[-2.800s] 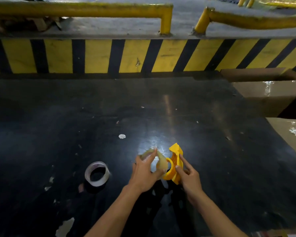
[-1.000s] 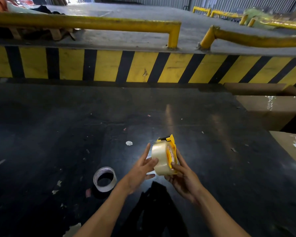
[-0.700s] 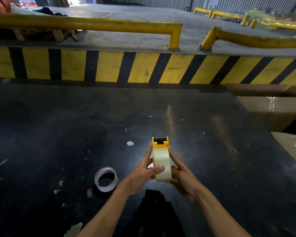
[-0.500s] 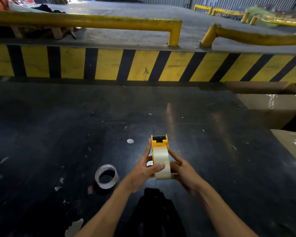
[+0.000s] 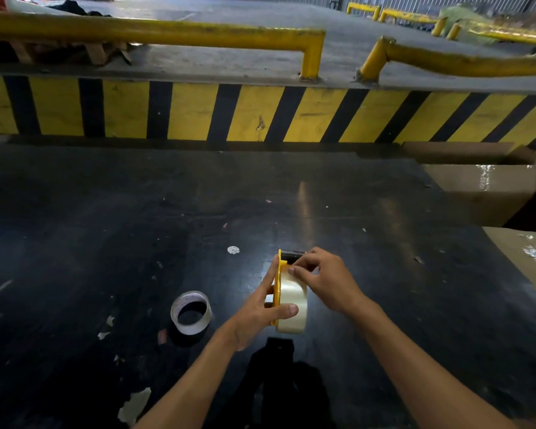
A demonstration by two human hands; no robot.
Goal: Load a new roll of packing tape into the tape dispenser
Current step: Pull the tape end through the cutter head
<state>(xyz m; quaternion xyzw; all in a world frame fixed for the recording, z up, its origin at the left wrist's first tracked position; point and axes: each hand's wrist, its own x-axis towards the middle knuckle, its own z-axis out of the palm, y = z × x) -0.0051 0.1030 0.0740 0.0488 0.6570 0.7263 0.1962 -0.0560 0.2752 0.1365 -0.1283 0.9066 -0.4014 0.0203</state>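
Tape roll (image 5: pixel 291 300) sits in the dispenser (image 5: pixel 278 275), clamped by the left hand (image 5: pixel 257 311) so the right hand (image 5: pixel 324 278) can pinch its loose end.

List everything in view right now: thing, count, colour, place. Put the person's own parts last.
tape dispenser: one, yellow with black toothed end, held above the table, near centre.
new tape roll: one, clear, seated in the dispenser.
spent tape core: one, whitish ring, lying on the table left of the dispenser.
table: one, black, scuffed, with paper scraps.
hazard barrier: one, yellow and black stripes, behind the table.
guard rails: several, yellow, on the floor beyond.
cardboard boxes: two, brown, at right.
left hand: grips dispenser and roll.
right hand: fingertips pinching at the roll's top, by the cutter.
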